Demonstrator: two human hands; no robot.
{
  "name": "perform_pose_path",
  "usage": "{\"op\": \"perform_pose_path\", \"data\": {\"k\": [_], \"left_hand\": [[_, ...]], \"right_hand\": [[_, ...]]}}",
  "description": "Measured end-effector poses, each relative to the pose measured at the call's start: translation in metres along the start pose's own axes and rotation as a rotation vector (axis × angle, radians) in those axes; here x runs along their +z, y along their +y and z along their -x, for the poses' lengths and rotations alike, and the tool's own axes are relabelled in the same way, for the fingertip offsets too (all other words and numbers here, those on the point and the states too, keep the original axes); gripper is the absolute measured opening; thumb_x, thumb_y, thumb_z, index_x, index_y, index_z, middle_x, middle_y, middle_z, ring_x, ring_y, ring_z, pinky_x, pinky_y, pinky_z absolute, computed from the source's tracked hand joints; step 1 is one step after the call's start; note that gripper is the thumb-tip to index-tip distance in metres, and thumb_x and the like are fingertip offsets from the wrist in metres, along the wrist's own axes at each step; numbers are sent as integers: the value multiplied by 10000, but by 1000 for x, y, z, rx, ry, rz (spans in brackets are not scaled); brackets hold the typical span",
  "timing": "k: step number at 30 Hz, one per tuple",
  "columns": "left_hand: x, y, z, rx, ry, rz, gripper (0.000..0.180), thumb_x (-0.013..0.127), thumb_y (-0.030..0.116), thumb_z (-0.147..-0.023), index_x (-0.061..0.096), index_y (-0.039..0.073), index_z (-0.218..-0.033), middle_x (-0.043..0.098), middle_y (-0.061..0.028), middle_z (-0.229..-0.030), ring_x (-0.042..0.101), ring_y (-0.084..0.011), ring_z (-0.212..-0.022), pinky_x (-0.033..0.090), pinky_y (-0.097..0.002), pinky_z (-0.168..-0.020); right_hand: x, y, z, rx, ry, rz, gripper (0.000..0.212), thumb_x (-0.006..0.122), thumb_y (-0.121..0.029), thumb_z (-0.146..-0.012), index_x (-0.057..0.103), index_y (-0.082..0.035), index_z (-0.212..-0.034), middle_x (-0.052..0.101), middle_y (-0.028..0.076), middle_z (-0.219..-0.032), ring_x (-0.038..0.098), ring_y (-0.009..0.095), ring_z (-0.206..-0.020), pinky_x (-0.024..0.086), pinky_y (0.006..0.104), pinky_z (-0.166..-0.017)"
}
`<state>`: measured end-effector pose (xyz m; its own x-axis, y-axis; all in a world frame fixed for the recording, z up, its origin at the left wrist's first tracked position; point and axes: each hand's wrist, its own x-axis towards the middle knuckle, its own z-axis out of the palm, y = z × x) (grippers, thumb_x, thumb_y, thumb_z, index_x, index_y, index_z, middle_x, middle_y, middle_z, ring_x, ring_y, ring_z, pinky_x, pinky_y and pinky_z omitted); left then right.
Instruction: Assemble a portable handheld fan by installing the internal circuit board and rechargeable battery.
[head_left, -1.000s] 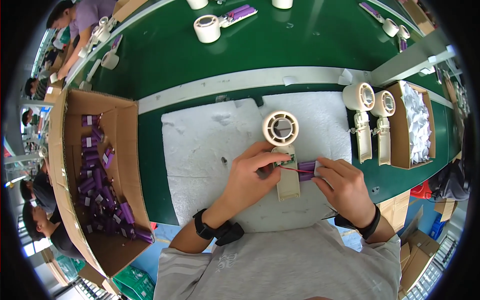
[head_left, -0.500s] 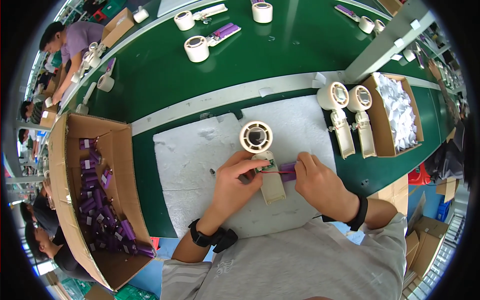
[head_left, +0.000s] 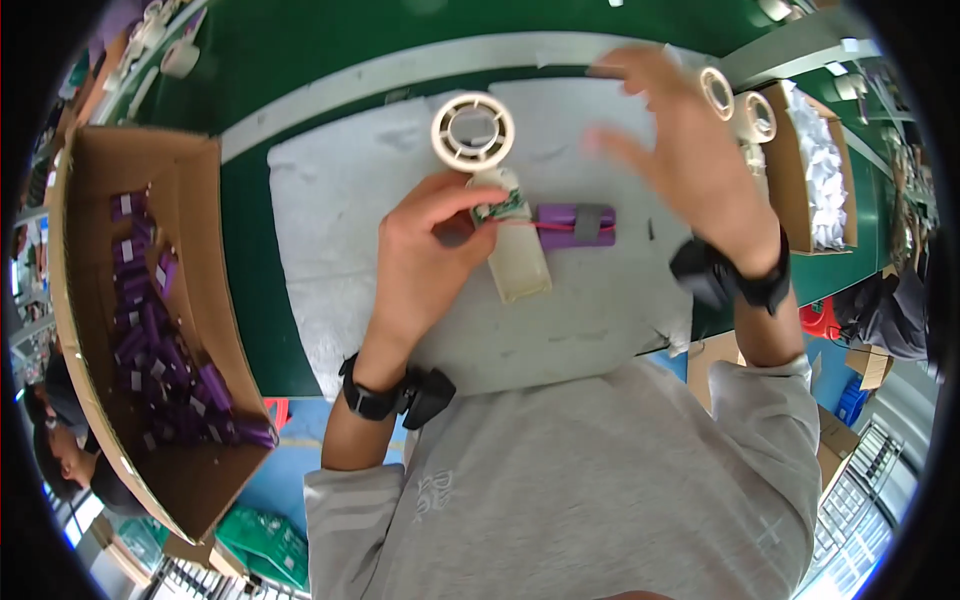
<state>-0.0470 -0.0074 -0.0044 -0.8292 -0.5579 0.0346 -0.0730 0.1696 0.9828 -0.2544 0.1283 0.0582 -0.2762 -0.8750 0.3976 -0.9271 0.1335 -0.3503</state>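
The person's left hand (head_left: 425, 235) has its thumb and fingertips pinched round the green circuit board (head_left: 503, 205) of a cream handheld fan (head_left: 491, 180), whose round head (head_left: 473, 130) lies just beyond those fingers. The right hand (head_left: 705, 165), a blur from where I stand, is raised, empty, fingers spread wide; between the two hands a purple battery pack (head_left: 560, 214), banded by a grey strip (head_left: 588, 222), lies beside the handle (head_left: 521, 265), a red wire (head_left: 528, 224) across it.

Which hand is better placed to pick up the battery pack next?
Probably the right hand: blurred, but it looks open and empty, while the left hand has its fingers at the circuit board. The pack lies between them.
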Motion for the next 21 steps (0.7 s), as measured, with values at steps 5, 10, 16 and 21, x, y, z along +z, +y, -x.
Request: {"op": "perform_pose_path", "data": {"k": [5,10,16,21], "left_hand": [[5,2,-2,18,31,-59,319,688,-49,-726,741,95,-1005,679,-95,-1035,674,-154,-783,546,-258,-697],[3,6,-1,111,34,-212,323,722,-18,-704,758,121,-993,690,-105,-1035,684,-178,-759,560,-273,-679],[1,5,1,232,44,-364,334,766,16,-680,758,131,-994,691,-108,-1024,679,-208,-741,564,-294,-661],[-2,11,0,255,-14,-468,376,780,1,-682,756,132,-1034,684,-148,-1088,698,-202,-773,567,-285,-684]], "right_hand": [[29,-21,36,-123,-278,-233,510,747,-61,-727,552,-31,-1197,616,136,-964,624,324,-817,521,351,-777],[9,-16,30,24,-634,-464,539,723,-8,-729,537,-35,-1234,594,139,-1065,640,266,-886,518,352,-772],[5,-30,43,631,-758,-1429,728,720,54,-683,432,-37,-1344,569,118,-1124,649,211,-933,539,336,-775],[12,-37,53,679,-663,-1509,881,780,23,-608,376,-41,-1388,558,117,-1141,652,250,-961,539,346,-833]]}}
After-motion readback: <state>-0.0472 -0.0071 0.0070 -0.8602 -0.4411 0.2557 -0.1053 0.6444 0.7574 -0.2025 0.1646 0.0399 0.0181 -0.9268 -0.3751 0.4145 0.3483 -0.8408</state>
